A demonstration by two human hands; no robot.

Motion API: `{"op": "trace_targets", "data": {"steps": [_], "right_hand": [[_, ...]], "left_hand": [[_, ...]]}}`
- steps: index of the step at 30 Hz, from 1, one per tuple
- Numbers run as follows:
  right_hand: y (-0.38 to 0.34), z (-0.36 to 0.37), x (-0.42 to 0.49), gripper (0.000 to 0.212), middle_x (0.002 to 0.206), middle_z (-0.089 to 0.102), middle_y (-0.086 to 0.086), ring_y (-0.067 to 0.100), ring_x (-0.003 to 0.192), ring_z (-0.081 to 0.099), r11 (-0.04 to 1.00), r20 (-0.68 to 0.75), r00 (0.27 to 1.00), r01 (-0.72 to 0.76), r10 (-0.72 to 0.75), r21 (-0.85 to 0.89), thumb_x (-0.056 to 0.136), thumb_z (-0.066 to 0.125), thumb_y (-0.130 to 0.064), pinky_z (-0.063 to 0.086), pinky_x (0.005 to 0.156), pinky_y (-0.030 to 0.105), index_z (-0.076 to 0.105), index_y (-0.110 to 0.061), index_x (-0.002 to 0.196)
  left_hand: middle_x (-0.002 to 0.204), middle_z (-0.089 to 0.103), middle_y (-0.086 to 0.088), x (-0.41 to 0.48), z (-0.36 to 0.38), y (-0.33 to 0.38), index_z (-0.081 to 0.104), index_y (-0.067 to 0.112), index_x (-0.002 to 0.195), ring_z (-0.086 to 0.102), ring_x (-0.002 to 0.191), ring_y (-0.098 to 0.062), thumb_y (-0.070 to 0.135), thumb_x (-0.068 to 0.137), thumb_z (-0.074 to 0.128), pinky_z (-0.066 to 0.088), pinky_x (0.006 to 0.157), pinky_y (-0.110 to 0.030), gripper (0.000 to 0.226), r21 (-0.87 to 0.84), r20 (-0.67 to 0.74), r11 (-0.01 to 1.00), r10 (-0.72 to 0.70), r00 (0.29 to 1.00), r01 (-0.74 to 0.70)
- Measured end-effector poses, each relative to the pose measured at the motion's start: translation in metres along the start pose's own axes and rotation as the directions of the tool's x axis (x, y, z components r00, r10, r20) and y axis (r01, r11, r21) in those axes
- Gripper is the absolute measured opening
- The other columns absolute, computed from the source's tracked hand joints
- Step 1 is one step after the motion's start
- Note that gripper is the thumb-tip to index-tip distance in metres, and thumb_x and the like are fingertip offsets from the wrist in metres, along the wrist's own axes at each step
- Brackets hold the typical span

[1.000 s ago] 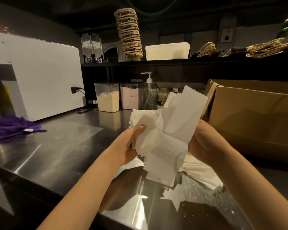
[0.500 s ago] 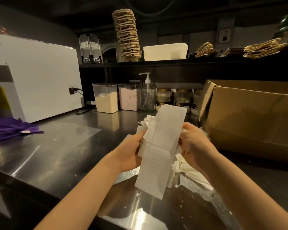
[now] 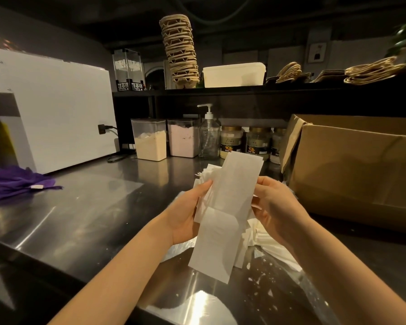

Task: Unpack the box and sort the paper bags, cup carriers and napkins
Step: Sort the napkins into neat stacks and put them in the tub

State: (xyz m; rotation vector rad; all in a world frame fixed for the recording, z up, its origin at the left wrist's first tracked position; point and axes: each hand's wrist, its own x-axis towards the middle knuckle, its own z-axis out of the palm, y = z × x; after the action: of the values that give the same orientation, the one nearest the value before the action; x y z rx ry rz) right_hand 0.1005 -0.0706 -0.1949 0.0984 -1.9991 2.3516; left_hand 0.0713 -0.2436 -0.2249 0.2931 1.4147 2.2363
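Note:
A bunch of white napkins (image 3: pixel 230 202) is held upright over the steel counter (image 3: pixel 85 207), squeezed from both sides. My left hand (image 3: pixel 188 216) grips its left edge and my right hand (image 3: pixel 274 205) grips its right edge. One long unfolded napkin hangs in front of the bunch. More napkins (image 3: pixel 274 249) lie on a clear plastic wrapper (image 3: pixel 309 289) below my right hand. The open cardboard box (image 3: pixel 356 170) stands at the right. A tall stack of cup carriers (image 3: pixel 179 48) and flat paper bags (image 3: pixel 373 70) with handles sit on the upper shelf.
A white machine (image 3: pixel 56 109) and a purple cloth (image 3: pixel 14 181) are at the left. Two powder containers (image 3: pixel 164 139), a pump bottle (image 3: pixel 209 134) and jars (image 3: pixel 256 141) line the back. A white tub (image 3: pixel 233 75) sits on the shelf.
The fanned-out napkins have been gathered into a tighter bunch between my hands and lowered a little toward the counter. My hands have come closer together.

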Motion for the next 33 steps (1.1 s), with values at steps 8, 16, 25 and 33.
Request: {"op": "trace_targets", "data": {"steps": [8,16,25,33], "right_hand": [[-0.01,-0.007,-0.002,0.016,0.094,0.071,0.004,0.023,0.09,0.068,0.988,0.006,0.997,0.078,-0.08,0.131,0.094,0.054,-0.007,0.055,0.069,0.033,0.068,-0.014,0.096],[-0.003,0.0,-0.004,0.015,0.097,0.071,0.008,0.026,0.088,0.069,0.994,0.121,0.992,-0.011,0.024,-0.113,0.09,0.062,-0.015,0.058,0.065,0.034,0.068,-0.012,0.104],[0.007,0.004,0.0,0.015,0.093,0.067,-0.001,0.017,0.084,0.066,0.955,0.006,0.999,0.041,-0.041,-0.293,0.085,0.07,-0.023,0.052,0.056,0.024,0.064,-0.018,0.098],[0.012,0.005,0.001,0.018,0.096,0.068,0.003,0.018,0.085,0.067,0.941,-0.014,0.996,0.074,-0.083,-0.331,0.087,0.069,-0.022,0.058,0.06,0.028,0.061,-0.016,0.102]], "left_hand": [[0.098,0.074,-0.008,0.003,-0.003,0.0,0.064,0.019,0.116,0.071,0.087,-0.025,0.035,0.098,0.05,0.056,0.079,-0.043,0.028,-0.016,-0.174,0.998,0.062,0.983,-0.066],[0.1,0.073,-0.009,0.002,-0.004,-0.002,0.067,0.016,0.112,0.072,0.087,-0.023,0.039,0.092,0.05,0.058,0.075,-0.04,0.034,0.067,-0.17,0.995,0.089,0.981,-0.079],[0.116,0.07,-0.008,0.002,0.0,-0.002,0.06,0.029,0.122,0.067,0.108,-0.028,0.064,0.084,0.04,0.049,0.097,-0.049,0.056,0.144,-0.058,0.986,0.094,0.994,-0.085],[0.115,0.066,-0.013,0.003,-0.002,-0.006,0.056,0.022,0.127,0.064,0.108,-0.029,0.031,0.077,0.069,0.055,0.088,-0.048,0.052,0.287,-0.085,0.949,0.158,0.984,-0.128]]}}
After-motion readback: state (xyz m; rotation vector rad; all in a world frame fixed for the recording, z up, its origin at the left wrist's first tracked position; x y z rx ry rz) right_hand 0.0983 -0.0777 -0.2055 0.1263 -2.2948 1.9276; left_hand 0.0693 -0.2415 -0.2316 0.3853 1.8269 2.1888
